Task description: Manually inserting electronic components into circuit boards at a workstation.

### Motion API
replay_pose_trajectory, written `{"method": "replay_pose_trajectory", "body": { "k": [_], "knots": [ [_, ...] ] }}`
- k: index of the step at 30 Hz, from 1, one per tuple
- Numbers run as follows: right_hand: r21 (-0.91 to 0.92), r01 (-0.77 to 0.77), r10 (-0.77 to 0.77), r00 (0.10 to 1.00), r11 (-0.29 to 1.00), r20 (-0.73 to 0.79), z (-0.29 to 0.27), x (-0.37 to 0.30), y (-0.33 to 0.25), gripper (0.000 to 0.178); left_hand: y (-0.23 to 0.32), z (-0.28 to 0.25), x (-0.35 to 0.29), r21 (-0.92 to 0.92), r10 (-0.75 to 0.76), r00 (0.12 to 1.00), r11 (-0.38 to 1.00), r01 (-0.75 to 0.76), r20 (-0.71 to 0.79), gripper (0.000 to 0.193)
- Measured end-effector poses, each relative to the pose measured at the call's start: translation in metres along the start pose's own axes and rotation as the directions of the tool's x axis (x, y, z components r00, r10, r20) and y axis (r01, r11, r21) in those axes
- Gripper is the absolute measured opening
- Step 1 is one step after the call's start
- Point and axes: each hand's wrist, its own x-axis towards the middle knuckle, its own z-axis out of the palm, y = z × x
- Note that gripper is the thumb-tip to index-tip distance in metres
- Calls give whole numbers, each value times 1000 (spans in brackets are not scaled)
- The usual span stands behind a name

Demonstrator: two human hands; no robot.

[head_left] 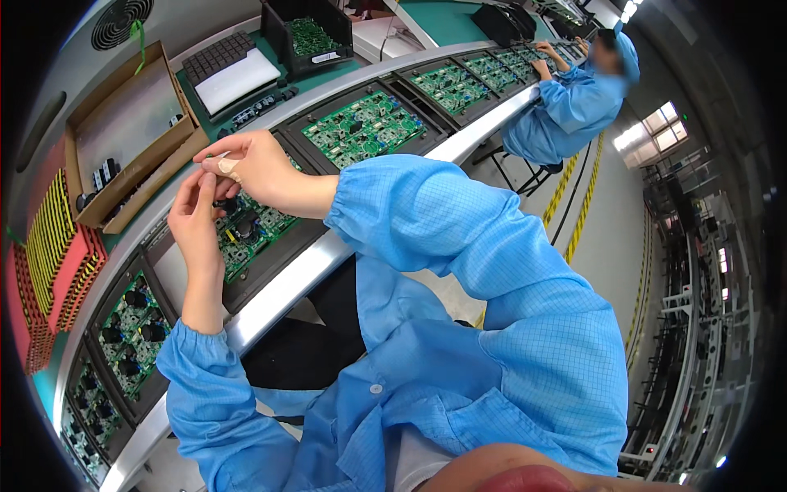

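Head view: left hand and right hand together above near board, used here as landmark. Near board: green, crowded with parts, flat in dark frame, partly hidden under hands. Frame against metal rail, presumably for support and to keep near board level. Next board right of near board, more loaded boards left of it, each in own frame, probably for even spacing.

Open cardboard box just beyond and left of near board, few dark parts inside; likely there for short reach. Black bin farther beyond near board, full of small green boards. Striped stacks left of near board. Co-worker well apart, right of near board.

Fingers: left, curled inward, narrow gap between thumb and fingers, tips meeting right-hand tips. Right, thumb and forefinger close together, pale wrap on one digit. Fingertips gathered, probably for fine control or mutual steadying. Anything small pinched between: cannot tell, too hidden. Dark part just below fingertips; held, or standing on near board: cannot tell.
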Motion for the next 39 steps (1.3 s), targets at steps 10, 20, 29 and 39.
{"method": "replay_pose_trajectory", "body": {
  "k": [10, 20, 29, 39],
  "knots": [
    [-50, 153, -155, 988, 987, -19, 21, 5, -7, 19, 2, 4, 2, -250, 40, 994, 966, -64, -100, 25],
    [123, 177, -174, 984, 976, -38, 81, 29, -1, 18, 1, -13, 16, -328, 129, 890, 899, -291, -437, 23],
    [-534, 531, -593, 802, 658, 66, -21, 24, -31, 19, 8, -18, 19, -436, 72, 948, 875, -209, -311, 25],
    [-708, 12, -335, 886, 707, -320, -265, -45, -41, 17, 5, 2, 2, -174, -71, 996, 982, 78, 47, 20]
  ]
}}
